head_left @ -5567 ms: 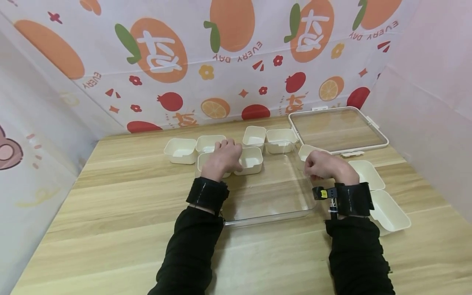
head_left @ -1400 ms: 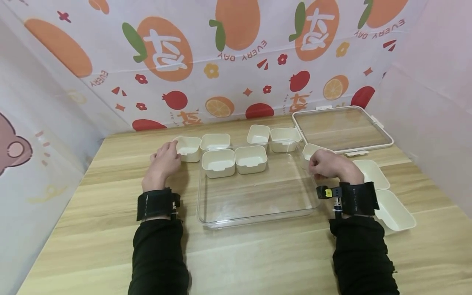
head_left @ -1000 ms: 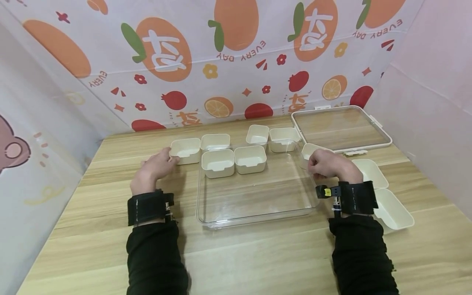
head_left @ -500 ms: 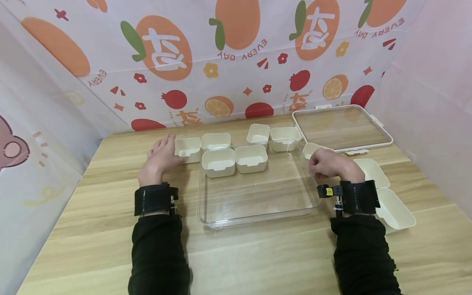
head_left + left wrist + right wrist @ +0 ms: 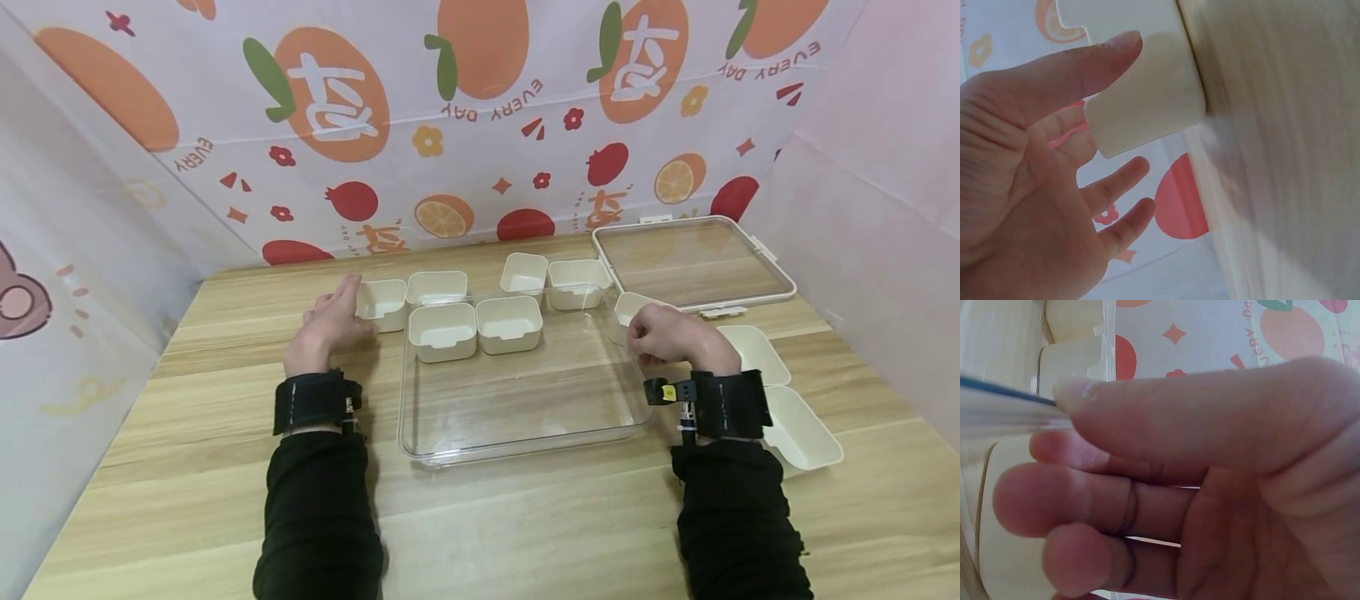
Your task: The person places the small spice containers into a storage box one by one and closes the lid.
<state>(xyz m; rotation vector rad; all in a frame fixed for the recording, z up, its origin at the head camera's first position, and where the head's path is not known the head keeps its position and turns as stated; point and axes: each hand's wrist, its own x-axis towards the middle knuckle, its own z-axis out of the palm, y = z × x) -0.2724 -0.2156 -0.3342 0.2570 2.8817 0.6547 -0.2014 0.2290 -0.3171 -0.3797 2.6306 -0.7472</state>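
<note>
My left hand (image 5: 326, 329) is at the left end of a small cream plastic bin (image 5: 382, 307) behind the left corner of a clear plastic box. In the left wrist view, the thumb lies across the bin's face, two fingers go partly behind it, and the other two extend free past its end. My right hand (image 5: 663, 337) pinches the right wall of the clear box (image 5: 525, 442); the thumb presses on the thin edge in the right wrist view. Two cream bins, one left (image 5: 442, 333) and one right (image 5: 510, 325), sit inside the box outline at its far side.
More cream bins stand behind the box, one beside the left-hand bin (image 5: 437, 287) and two further right (image 5: 577, 285). Another (image 5: 633, 307) is partly hidden by my right hand. A clear lid (image 5: 690, 262) lies back right. Two larger bins (image 5: 798, 429) stand right of my wrist.
My left hand has gone from over the box to the leftmost bin. That bin shifted left, then back right against its neighbour. My right hand has stayed at the box wall.
</note>
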